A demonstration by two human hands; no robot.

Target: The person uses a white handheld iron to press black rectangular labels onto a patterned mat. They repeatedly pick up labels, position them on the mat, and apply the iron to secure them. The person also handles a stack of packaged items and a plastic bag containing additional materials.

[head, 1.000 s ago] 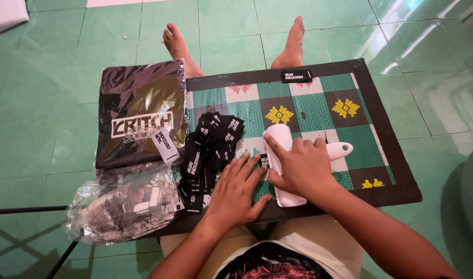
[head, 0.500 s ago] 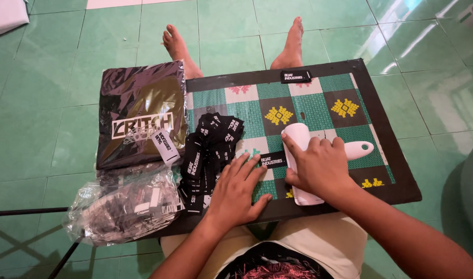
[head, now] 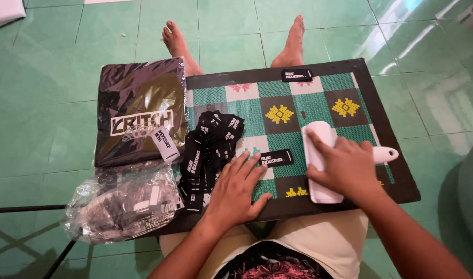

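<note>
Sliding the white roller (head: 319, 161) rightward across your patterned lap board (head: 386, 111), you clear the black woven label (head: 275, 157).
Your right hand (head: 345, 168) curls closed over the roller; your left hand (head: 236, 188) stays flat, fingers spread, holding nothing, touching the label beside the label pile (head: 208, 152).

A dark folded shirt (head: 139, 111) in clear wrap lies left of the board (head: 386, 111). Below it sits a clear bag (head: 120, 204) of tags, all on green floor tiles (head: 35, 119).
</note>
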